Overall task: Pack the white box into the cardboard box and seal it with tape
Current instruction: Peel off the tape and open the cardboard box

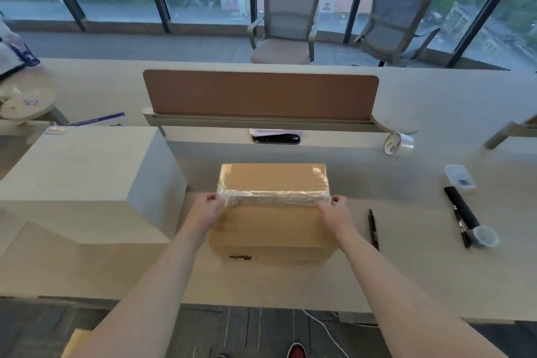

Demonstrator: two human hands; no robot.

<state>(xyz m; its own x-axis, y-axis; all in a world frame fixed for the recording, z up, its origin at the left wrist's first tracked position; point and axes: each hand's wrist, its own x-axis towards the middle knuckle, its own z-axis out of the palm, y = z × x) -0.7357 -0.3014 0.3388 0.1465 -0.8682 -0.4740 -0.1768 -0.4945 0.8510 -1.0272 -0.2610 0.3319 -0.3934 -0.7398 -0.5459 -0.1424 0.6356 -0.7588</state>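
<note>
- While the cardboard box (270,227) sits shut at the middle of the desk (406,270), a strip of clear tape (273,196) runs across its top seam, edge to edge.
- Left hand (207,211): fingers bent, pinching the tape end at the box's left edge. Right hand (334,209): same at the right edge.
- White box: not visible, prob. inside.
- Handling (est.): box stiff at edges and corners, flaps likely give mid-span, so press near the edges. Weight prob. light to moderate.
- Tape: thin, wrinkly, clings to itself. Best held by the ends only and smoothed outward.
- Tape roll (398,145): far right, well apart from the box.
</note>
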